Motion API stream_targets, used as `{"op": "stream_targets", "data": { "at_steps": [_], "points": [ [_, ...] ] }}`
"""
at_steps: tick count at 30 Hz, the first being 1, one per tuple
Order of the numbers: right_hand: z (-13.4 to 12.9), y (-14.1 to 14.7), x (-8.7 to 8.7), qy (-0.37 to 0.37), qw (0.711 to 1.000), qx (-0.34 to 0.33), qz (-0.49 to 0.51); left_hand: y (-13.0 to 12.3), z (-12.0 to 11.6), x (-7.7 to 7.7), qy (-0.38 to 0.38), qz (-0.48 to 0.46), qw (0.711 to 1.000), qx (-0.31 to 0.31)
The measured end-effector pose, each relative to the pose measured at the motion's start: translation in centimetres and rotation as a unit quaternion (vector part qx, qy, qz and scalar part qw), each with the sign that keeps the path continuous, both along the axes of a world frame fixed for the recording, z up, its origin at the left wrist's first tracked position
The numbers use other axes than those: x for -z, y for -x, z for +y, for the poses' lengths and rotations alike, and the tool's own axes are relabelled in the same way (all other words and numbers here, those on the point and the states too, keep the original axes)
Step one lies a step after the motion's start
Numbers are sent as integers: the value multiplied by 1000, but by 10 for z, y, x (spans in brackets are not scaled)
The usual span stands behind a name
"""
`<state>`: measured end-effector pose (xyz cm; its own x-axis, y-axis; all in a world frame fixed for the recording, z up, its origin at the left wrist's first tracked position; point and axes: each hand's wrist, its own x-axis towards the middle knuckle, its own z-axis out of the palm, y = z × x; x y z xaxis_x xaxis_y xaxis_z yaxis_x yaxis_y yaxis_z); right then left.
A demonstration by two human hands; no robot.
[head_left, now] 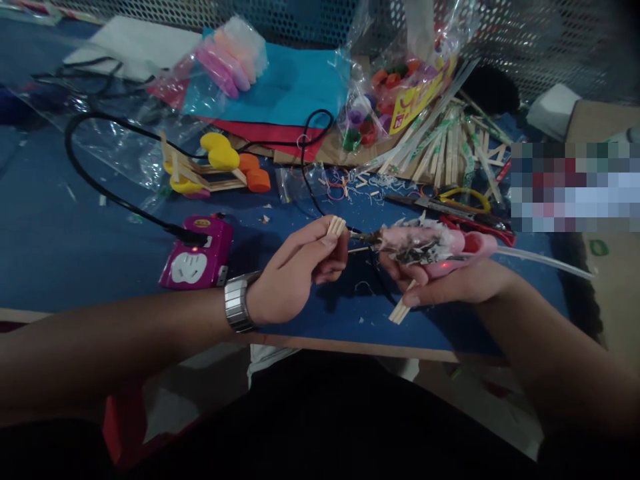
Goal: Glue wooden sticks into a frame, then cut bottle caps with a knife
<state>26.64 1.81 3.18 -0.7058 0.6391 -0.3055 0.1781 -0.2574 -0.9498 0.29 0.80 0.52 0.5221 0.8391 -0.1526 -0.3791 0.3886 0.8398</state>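
Observation:
My left hand [295, 270] is closed on a few short wooden sticks [337, 227] laid side by side, their ends showing above the thumb. In my right hand [455, 287] is a pink hot glue gun [435, 243], its barrel wrapped in torn, whitish and dark material. A clear glue stick [545, 259] sticks out of its back end. The metal nozzle [367, 237] points left, close beside the sticks; whether it touches them I cannot tell. My right fingers also keep a second small bundle of wooden sticks [403, 305] below the gun.
A purple power adapter [223, 240] with a black cable stands at left. Beyond it lies a stick frame [215, 183] with yellow and orange caps. Scissors [440, 207], a pile of wooden sticks [445, 147] and a bag of coloured caps [367, 120] lie toward the back.

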Motion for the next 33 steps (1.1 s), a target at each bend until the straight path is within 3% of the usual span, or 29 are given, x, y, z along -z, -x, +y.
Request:
{"op": "stream_targets", "data": {
  "at_steps": [7, 11, 17, 24, 27, 31, 33],
  "points": [
    [0, -3, 9, -44, 998, 28, 18, 4, -1, 0, -59, 12, 998, -1],
    [2, -5, 12, -22, 998, 44, 25, 5, -1, 1, -106, 54, 993, -3],
    [5, -2, 8, -59, 992, 109, 33, 5, 2, 9, -59, 60, 996, -7],
    [3, 2, -10, -7, 980, 193, 42, 1, 2, 10, -65, 49, 997, -9],
    [1, -5, -4, 6, 985, 169, 40, 0, 1, 9, -76, 54, 996, -4],
    [-4, -20, 17, 39, 994, 78, 67, 0, 1, 8, -101, 63, 993, 12],
    [-7, -26, 26, 36, 994, 76, 71, 0, 0, 8, -115, 72, 991, 15]
  ]
}}
